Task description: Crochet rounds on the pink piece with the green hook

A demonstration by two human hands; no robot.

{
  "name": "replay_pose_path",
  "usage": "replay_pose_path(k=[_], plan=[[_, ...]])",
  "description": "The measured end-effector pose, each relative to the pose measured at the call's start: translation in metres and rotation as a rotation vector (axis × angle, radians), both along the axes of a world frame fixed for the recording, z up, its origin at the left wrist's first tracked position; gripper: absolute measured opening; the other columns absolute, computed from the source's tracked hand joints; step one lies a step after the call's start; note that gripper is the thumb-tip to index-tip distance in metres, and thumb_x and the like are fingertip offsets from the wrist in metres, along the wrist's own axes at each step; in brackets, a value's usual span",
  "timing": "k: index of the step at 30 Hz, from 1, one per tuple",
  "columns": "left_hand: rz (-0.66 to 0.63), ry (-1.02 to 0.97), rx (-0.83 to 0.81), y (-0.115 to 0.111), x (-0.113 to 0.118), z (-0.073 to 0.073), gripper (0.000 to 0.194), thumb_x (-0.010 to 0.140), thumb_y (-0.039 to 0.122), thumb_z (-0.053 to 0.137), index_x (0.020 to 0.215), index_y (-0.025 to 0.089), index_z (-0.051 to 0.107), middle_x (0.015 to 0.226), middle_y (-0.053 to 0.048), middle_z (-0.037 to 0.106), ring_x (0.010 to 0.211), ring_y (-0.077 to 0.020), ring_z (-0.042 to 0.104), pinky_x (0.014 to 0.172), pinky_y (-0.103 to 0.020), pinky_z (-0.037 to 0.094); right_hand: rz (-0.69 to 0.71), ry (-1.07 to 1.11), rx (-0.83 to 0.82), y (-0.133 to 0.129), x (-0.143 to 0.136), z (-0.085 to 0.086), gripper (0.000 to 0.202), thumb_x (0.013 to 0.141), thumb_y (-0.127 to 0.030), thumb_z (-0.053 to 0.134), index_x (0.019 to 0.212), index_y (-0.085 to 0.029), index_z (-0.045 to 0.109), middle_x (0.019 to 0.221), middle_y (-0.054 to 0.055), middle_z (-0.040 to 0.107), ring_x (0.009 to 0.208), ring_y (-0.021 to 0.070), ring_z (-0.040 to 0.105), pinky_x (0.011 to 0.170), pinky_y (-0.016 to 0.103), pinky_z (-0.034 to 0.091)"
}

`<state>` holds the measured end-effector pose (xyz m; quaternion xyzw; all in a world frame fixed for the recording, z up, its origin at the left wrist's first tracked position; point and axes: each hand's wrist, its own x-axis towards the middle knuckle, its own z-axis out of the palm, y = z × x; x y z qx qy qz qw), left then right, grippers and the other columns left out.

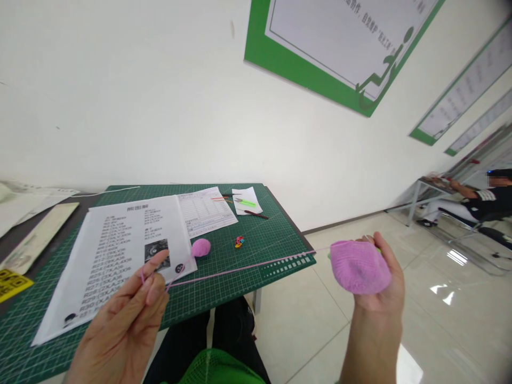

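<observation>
My left hand (132,309) is closed in a pinch on pink yarn (224,273), which also loops round the index finger. From there the strand runs taut across the mat to my right hand (386,288), raised to the right beyond the mat's edge. That hand grips a rounded pink crochet piece (360,269). Small bits of bright green show behind the piece; what they belong to is mostly hidden. A small ball of pink yarn (201,247) lies on the mat beyond my left hand.
On the green cutting mat (224,240) lie a printed pattern sheet (132,229), a form (206,210), small coloured clips (239,242), and a green-handled tool (246,202) on white paper. A white wall stands behind. Another person (486,197) sits far right.
</observation>
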<state>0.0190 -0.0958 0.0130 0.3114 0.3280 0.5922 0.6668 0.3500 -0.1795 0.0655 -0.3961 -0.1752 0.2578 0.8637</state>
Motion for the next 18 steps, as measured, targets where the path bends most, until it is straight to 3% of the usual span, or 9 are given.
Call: replay_pose_path(k=[4, 6, 8, 13, 18], plan=[[0.068, 0.236, 0.153, 0.009, 0.012, -0.010, 0.035, 0.082, 0.027, 0.068, 0.117, 0.023, 0.068, 0.076, 0.005, 0.057, 0.064, -0.0064, 0.054, 0.068, -0.009, 0.052, -0.061, 0.037, -0.041, -0.003, 0.014, -0.004, 0.028, 0.075, -0.033, 0.073, 0.065, -0.019, 0.052, 0.055, -0.009, 0.055, 0.050, 0.0087, 0.057, 0.056, 0.023, 0.051], [0.131, 0.432, 0.282, 0.019, 0.021, -0.023, 0.031, 0.091, 0.032, 0.057, 0.121, 0.027, 0.062, 0.081, 0.004, 0.060, 0.078, -0.0121, 0.060, 0.075, -0.022, 0.055, -0.072, 0.048, -0.072, 0.003, 0.007, -0.013, 0.030, 0.073, -0.037, 0.074, 0.065, -0.019, 0.052, 0.054, -0.010, 0.055, 0.049, 0.0081, 0.056, 0.055, 0.022, 0.049], [0.106, 0.686, 0.415, 0.028, 0.031, -0.038, 0.031, 0.090, 0.029, 0.062, 0.119, 0.020, 0.060, 0.111, -0.007, 0.066, 0.090, -0.0241, 0.066, 0.075, -0.045, 0.056, -0.069, 0.058, -0.114, 0.013, -0.006, -0.026, 0.032, 0.071, -0.041, 0.075, 0.064, -0.018, 0.053, 0.054, -0.009, 0.055, 0.047, 0.0077, 0.054, 0.051, 0.021, 0.046], [0.064, 1.119, 0.669, 0.038, 0.051, -0.067, 0.034, 0.090, 0.029, 0.062, 0.123, 0.021, 0.059, 0.127, -0.010, 0.062, 0.102, -0.0282, 0.065, 0.082, -0.050, 0.055, -0.057, 0.089, -0.192, 0.032, -0.034, -0.049, 0.033, 0.068, -0.043, 0.075, 0.063, -0.017, 0.056, 0.053, -0.009, 0.054, 0.046, 0.0067, 0.049, 0.046, 0.020, 0.038], [0.073, 1.263, 0.772, 0.037, 0.046, -0.072, 0.034, 0.090, 0.028, 0.062, 0.123, 0.021, 0.059, 0.128, -0.010, 0.062, 0.103, -0.0283, 0.065, 0.082, -0.050, 0.055, -0.118, 0.087, -0.187, 0.028, -0.025, -0.046, 0.033, 0.068, -0.044, 0.074, 0.064, -0.017, 0.055, 0.058, -0.009, 0.054, 0.050, 0.0067, 0.049, 0.050, 0.020, 0.040]])
